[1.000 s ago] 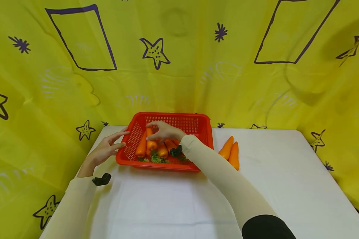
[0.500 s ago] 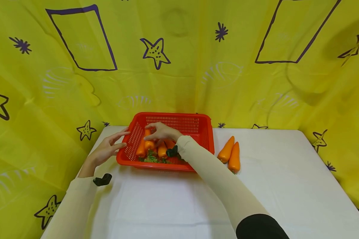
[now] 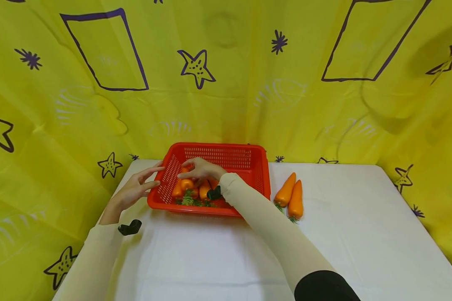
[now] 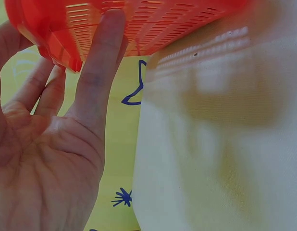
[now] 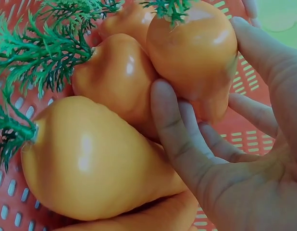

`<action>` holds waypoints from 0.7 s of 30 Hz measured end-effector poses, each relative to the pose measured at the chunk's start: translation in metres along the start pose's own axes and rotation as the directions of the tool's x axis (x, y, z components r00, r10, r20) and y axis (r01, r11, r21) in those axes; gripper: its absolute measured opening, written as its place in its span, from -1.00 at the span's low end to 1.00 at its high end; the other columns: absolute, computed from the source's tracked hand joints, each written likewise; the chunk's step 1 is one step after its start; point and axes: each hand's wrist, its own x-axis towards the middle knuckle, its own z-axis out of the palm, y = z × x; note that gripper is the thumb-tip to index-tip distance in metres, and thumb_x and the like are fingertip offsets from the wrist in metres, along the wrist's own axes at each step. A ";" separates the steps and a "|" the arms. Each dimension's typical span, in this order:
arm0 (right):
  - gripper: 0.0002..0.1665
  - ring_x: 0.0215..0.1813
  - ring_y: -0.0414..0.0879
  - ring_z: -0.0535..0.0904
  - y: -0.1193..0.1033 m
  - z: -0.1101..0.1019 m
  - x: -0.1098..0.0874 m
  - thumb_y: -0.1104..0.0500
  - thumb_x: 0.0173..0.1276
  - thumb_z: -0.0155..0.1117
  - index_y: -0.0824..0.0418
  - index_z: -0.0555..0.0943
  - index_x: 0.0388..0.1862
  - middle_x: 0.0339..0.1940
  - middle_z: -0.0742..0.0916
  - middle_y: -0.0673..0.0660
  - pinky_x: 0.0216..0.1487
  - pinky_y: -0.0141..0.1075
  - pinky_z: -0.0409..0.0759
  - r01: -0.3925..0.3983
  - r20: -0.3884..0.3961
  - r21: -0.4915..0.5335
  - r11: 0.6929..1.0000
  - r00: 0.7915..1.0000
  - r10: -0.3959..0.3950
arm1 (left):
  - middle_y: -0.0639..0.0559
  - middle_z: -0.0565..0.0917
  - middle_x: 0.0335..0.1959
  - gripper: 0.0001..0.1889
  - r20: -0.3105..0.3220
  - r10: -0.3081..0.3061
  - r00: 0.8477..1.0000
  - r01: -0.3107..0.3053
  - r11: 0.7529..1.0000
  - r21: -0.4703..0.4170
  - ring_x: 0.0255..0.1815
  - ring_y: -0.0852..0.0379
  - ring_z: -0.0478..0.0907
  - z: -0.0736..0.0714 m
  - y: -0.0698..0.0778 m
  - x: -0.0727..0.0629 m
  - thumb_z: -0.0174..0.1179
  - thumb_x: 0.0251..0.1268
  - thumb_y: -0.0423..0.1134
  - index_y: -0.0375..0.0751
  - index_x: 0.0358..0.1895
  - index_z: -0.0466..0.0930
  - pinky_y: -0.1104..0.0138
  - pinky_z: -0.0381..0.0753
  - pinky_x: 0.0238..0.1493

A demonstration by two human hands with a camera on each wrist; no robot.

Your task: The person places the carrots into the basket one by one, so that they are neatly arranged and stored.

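The red perforated basket (image 3: 211, 145) stands on the white-covered table and holds several orange carrots with green leafy tops. My left hand (image 3: 133, 191) is at its left end, outside; in the left wrist view a nearly straight finger (image 4: 98, 67) touches the slotted wall. Inside the basket, my right hand (image 3: 202, 169) grips a carrot (image 5: 194, 45) between thumb and curled fingers. That carrot lies over the others, its leafy end toward me. Beside it are another carrot (image 5: 117, 74) and a larger-looking one (image 5: 91, 159). My hand hides part of the pile.
Two carrots (image 3: 285, 190) lie on the table (image 3: 361, 234) to the right of the basket. A yellow patterned cloth (image 3: 226, 100) hangs behind and at both sides. My right forearm crosses over the basket's front right part.
My right hand has shifted slightly left with the gripped carrot. The right forearm has moved left too, showing more of the two carrots on the table. The left hand stays at the basket.
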 end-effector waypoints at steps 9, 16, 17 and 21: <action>-0.17 -0.25 -0.05 0.67 0.000 -0.001 0.000 -0.08 0.41 0.42 0.18 0.38 0.54 0.11 0.66 0.18 -0.17 -0.18 0.74 0.001 0.010 -0.026 1.000 1.000 -0.001 | 0.04 -0.08 0.72 -0.42 -0.001 0.007 1.000 -0.007 1.000 0.010 0.59 -0.35 0.06 0.000 -0.001 0.000 0.14 0.57 -0.27 -0.23 0.56 0.26 0.10 0.70 0.03; -0.16 -0.28 -0.05 0.70 -0.001 -0.002 -0.002 -0.09 0.42 0.40 0.19 0.36 0.56 0.08 0.66 0.17 -0.18 -0.20 0.73 0.008 0.013 -0.053 0.999 1.000 -0.007 | 0.03 -0.08 0.72 -0.42 0.003 0.010 1.000 -0.011 1.000 0.014 0.59 -0.35 0.06 0.000 -0.001 0.001 0.13 0.57 -0.27 -0.24 0.56 0.26 0.10 0.70 0.03; -0.16 -0.29 -0.05 0.69 -0.001 -0.002 -0.002 -0.08 0.43 0.40 0.19 0.35 0.56 0.01 0.67 0.18 -0.18 -0.20 0.74 0.009 0.018 -0.048 0.999 1.000 -0.008 | 0.04 -0.08 0.72 -0.42 0.002 0.010 1.000 -0.010 1.000 0.015 0.59 -0.34 0.06 0.000 -0.001 0.001 0.13 0.57 -0.27 -0.24 0.56 0.26 0.10 0.70 0.04; -0.16 -0.32 -0.04 0.63 0.000 -0.003 -0.001 -0.05 0.44 0.39 0.20 0.33 0.57 -0.26 0.63 0.18 -0.20 -0.17 0.75 0.012 0.036 -0.020 1.000 0.999 -0.011 | 0.05 -0.07 0.71 -0.43 -0.003 0.003 1.000 -0.003 1.000 0.016 0.59 -0.32 0.08 -0.001 -0.002 0.001 0.14 0.57 -0.27 -0.22 0.56 0.27 0.09 0.70 0.04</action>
